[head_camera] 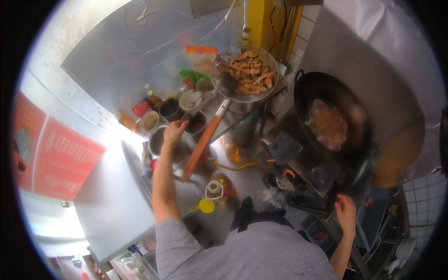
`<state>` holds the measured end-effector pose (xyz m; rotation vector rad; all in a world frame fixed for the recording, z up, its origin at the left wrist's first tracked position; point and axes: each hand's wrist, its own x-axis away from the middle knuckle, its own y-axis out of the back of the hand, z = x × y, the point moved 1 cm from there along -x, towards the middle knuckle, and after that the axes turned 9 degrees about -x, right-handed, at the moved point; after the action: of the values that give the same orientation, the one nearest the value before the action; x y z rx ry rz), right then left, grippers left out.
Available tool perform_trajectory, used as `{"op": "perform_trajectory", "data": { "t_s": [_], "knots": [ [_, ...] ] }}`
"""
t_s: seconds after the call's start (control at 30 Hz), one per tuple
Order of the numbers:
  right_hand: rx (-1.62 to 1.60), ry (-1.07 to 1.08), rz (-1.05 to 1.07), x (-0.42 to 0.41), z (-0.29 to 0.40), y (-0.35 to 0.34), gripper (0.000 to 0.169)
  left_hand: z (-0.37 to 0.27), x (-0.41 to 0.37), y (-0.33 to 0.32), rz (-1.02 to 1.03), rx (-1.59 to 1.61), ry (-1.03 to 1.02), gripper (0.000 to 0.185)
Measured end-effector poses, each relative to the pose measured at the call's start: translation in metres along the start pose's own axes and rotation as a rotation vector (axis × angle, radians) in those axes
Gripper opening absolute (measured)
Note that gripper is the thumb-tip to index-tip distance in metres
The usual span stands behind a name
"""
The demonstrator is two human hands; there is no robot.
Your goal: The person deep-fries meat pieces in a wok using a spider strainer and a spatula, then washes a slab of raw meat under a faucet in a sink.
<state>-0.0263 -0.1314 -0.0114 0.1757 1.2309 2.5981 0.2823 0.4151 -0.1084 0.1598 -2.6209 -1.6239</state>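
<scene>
My left hand (175, 132) grips the end of a metal ladle (228, 84). The ladle's bowl rests over a round wire strainer (271, 63) heaped with browned fried pieces (252, 71), apparently meat or fish. From the strainer a wooden handle (199, 150) slants down past my left hand. A metal pot (157, 140) and a container of dark liquid (196, 122) are close to that hand. To the right, a black wok (353, 140) contains a bubbling, foamy mass of food (328, 124). Below the wok, my right hand (345, 211) holds nothing, its fingers loosely apart.
Several seasoning containers, including a white bowl with a spoon (190, 100) and a tub (149, 121), line the left counter. An oil jug (215, 190) stands before me. A yellow hose (241, 167) crosses towards the stove. Plastic sheeting (140, 45) covers the wall.
</scene>
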Motion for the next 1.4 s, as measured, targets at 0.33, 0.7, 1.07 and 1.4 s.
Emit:
{"op": "perform_trajectory", "data": {
  "t_s": [0.33, 0.7, 1.07, 1.4],
  "knots": [
    [0.029, -0.011, 0.024, -0.002, 0.000, -0.003, 0.025, 0.034, 0.009, 0.004, 0.061, -0.033, 0.120, 0.045],
    [0.012, 0.009, 0.024, -0.005, 0.001, -0.002, 0.023, 0.036, -0.001, -0.025, -0.123, -0.141, -0.134, 0.028],
    [0.049, -0.139, -0.080, 0.027, -0.010, 0.019, 0.026, 0.014, -0.006, -0.008, -0.260, -0.053, -0.334, 0.045],
    [0.000, -0.271, -0.271, 0.133, -0.084, 0.055, 0.028, -0.132, 0.050, -0.015, -0.523, 0.098, -0.762, 0.035]
  ]
}}
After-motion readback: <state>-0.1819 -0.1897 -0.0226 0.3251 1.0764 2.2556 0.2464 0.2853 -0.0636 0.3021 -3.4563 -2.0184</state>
